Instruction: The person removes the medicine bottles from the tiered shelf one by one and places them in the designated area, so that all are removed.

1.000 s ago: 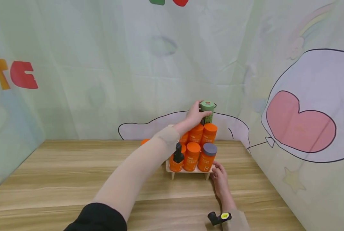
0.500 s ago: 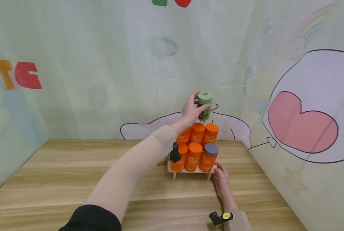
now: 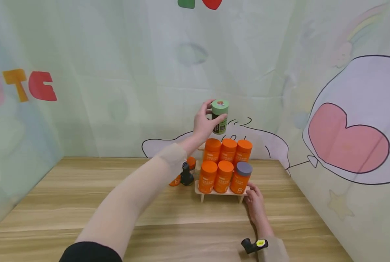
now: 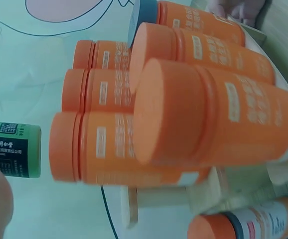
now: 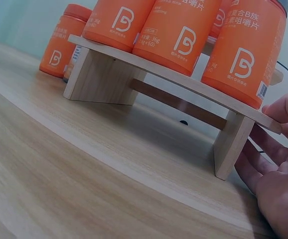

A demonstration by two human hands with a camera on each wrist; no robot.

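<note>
Left hand: fingers curled about the far left side of the green jar, thumb laid across its near face; spread only as wide as the jar. Grip high on the body, lid clear above the thumb. Jar nearly upright, in the air, above and apart from the back-row orange jars. Left wrist view showed a gap between its base and their lids; only part of the thumb visible there, the other fingers out of frame.

Right hand: at the right end of the wooden stand. Fingers bent, one digit at the board's corner, others underneath beside the leg; a narrow hold on the edge.

Stand carried two rows, three in each. Front row: two orange-lidded jars and, nearest the right hand, one grey-lidded jar. More jars stood on the wood-grain table, left of the stand, partly hidden in the head view by the left wrist's black camera.
</note>
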